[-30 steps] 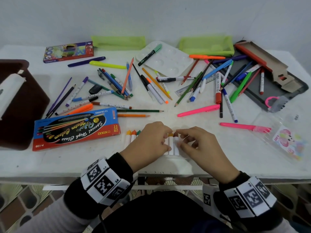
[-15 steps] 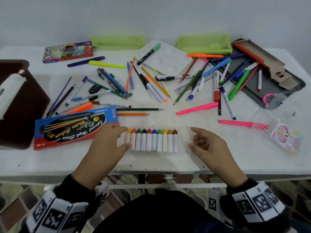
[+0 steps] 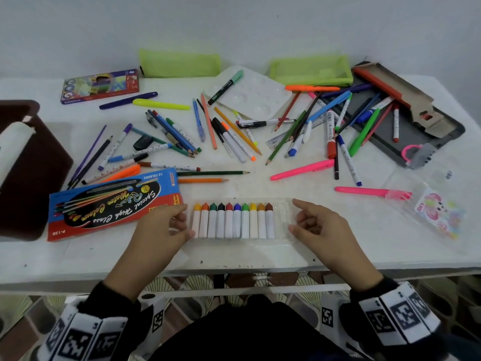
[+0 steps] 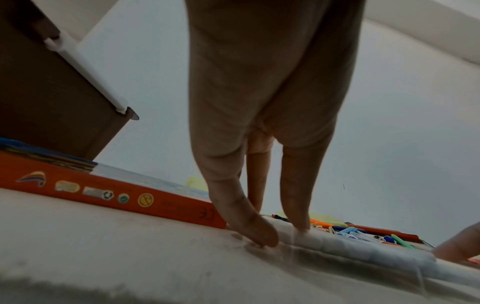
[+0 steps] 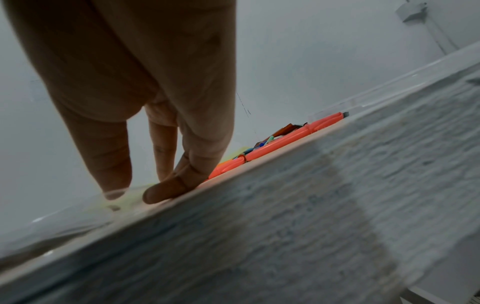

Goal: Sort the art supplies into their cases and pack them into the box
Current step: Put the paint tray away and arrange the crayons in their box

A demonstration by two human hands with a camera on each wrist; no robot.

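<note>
A clear plastic crayon case (image 3: 282,217) lies near the table's front edge, and in it a row of several white crayons (image 3: 233,225) with coloured tips. My left hand (image 3: 186,221) holds the case's left end between thumb and index finger. My right hand (image 3: 294,216) spans the right end the same way, its other fingers curled. In the left wrist view my left hand (image 4: 283,236) has the thumb at the corner of the case (image 4: 363,248) and a finger on top. In the right wrist view my right hand (image 5: 135,193) touches the clear case (image 5: 64,222).
A blue and red watercolour pencil box (image 3: 112,204) lies just left of the case, with a brown box (image 3: 31,178) beyond it. Loose pens and pencils (image 3: 234,136) cover the middle. Two green pouches (image 3: 179,63), a palette (image 3: 252,96), a grey tray (image 3: 416,136) and a clear pouch (image 3: 437,207) lie behind and right.
A second ago both hands were close together over the crayons. They have moved apart to the two ends of the case, uncovering the full row.
</note>
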